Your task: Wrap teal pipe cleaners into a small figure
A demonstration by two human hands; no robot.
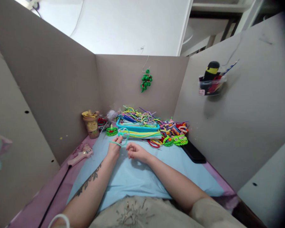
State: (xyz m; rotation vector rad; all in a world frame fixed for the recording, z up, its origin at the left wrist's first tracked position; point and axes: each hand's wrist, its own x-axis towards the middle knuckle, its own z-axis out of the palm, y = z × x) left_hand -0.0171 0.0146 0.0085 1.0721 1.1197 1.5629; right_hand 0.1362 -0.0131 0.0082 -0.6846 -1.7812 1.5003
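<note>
My left hand (115, 148) is closed, pinching a teal pipe cleaner (127, 138) bent into loose loops above the blue table cover (128, 177). Part of the pipe cleaner is hidden by the fingers. Just to the right, my right hand (137, 152) has its fingers curled in close to the loops; whether anything lies between its fingertips is hidden. Beyond both hands lies a bundle of straight yellow, green and white pipe cleaners (142, 134), in front of a blue tray (139, 128) heaped with tangled coloured ones (140, 115).
A pink glue gun (82, 155) with a black cord lies left, near a brown cup (91, 125). Green pipe-cleaner pieces (180, 140) and a black flat case (193, 152) sit right. Grey panels enclose three sides; a green ornament (146, 80) and a clear bin (211, 85) hang there.
</note>
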